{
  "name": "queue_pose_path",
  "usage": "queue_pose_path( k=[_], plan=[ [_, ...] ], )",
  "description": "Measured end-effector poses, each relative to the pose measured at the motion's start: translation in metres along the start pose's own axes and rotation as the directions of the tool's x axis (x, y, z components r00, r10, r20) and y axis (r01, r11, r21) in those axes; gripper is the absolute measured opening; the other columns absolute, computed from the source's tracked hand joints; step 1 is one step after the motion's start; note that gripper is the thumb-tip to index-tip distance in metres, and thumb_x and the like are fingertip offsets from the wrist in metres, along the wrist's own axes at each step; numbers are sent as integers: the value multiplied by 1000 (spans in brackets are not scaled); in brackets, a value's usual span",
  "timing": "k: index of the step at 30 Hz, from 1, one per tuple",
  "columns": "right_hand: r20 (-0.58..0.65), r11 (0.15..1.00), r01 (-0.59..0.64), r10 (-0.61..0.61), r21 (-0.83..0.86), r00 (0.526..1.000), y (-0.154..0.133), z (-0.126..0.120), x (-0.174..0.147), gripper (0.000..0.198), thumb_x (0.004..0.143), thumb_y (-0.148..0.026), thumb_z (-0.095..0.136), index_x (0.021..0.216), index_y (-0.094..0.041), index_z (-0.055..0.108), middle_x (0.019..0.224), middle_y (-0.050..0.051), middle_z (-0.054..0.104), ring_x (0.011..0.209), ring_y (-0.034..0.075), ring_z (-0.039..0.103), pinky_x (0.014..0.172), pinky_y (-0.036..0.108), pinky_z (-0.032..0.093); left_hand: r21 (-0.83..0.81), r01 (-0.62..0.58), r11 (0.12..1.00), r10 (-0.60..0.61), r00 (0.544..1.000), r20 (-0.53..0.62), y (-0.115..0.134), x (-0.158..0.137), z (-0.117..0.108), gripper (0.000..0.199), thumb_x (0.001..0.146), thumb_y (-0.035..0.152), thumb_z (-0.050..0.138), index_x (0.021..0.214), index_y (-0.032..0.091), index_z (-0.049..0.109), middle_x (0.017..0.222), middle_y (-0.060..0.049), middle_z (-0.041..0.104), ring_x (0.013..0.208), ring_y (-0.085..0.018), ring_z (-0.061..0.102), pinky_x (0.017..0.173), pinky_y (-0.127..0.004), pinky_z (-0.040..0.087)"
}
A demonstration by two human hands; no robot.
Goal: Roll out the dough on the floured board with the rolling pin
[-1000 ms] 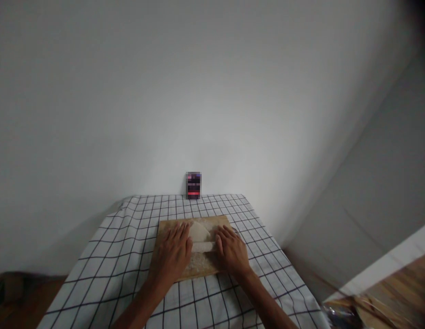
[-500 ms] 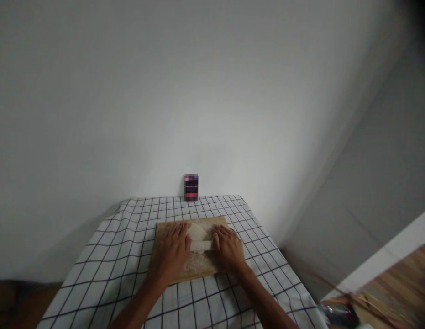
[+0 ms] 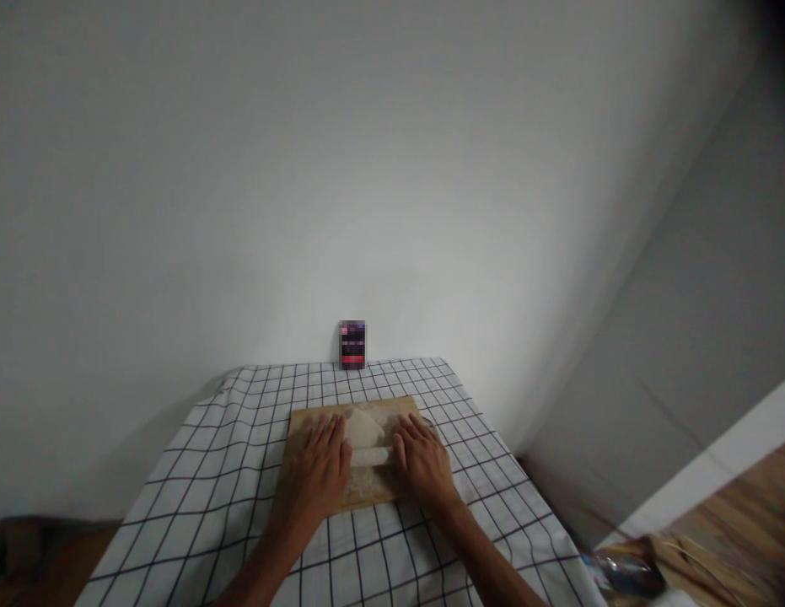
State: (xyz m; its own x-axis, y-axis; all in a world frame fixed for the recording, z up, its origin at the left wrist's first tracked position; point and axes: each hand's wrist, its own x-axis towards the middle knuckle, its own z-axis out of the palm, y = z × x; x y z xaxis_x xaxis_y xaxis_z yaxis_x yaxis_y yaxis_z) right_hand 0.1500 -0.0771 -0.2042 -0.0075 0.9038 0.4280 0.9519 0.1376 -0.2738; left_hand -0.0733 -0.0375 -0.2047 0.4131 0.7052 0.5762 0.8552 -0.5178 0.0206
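Both my hands lie palm down over the ends of a pale rolling pin (image 3: 372,457), whose middle shows between them. My left hand (image 3: 319,464) presses on its left end with fingers stretched forward. At the other end, my right hand (image 3: 423,459) lies likewise, its fingers extended and slightly spread. Just beyond the pin is a flat, pale piece of dough (image 3: 365,428). All this is on a wooden board (image 3: 367,496) dusted with what looks like flour. The pin's ends are hidden under my palms.
A white cloth with dark grid lines (image 3: 202,472) covers the table. At its far edge, a small dark pixelated object (image 3: 352,346) stands against the white wall (image 3: 392,185). To the lower right, blurred items (image 3: 626,573) lie below table level.
The rolling pin has shifted very slightly toward me under my hands, showing a little more of the dough. My hands keep nearly the same pose.
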Motion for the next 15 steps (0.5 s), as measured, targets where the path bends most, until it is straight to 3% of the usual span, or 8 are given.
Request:
queue_pose_path(
  k=[7,11,15],
  plan=[
    [-21,998,55,-54,24,998,-5,-7,-28,38,111,-27,38,128,-22,72,151,8,65,144,26,53,120,46,43,-11,-3,1000,4,1000,17,9,-28,-7,52,107,34,37,152,20,60,158,-10,61,149,-30,55,123,-55,50],
    [13,999,22,-22,-45,1000,-8,-12,-22,31,111,-31,45,105,-23,74,119,9,75,114,24,67,101,37,50,-14,0,1000,0,1000,9,7,-28,-6,51,107,35,38,151,20,61,157,-12,62,149,-30,55,123,-55,49],
    [113,994,18,-6,-104,994,-9,-22,0,37,111,-32,45,89,-21,72,95,6,74,91,19,70,82,29,48,-30,38,999,-37,999,32,3,-23,-1,52,109,38,35,149,17,61,154,-11,65,149,-28,56,124,-51,49]
  ],
)
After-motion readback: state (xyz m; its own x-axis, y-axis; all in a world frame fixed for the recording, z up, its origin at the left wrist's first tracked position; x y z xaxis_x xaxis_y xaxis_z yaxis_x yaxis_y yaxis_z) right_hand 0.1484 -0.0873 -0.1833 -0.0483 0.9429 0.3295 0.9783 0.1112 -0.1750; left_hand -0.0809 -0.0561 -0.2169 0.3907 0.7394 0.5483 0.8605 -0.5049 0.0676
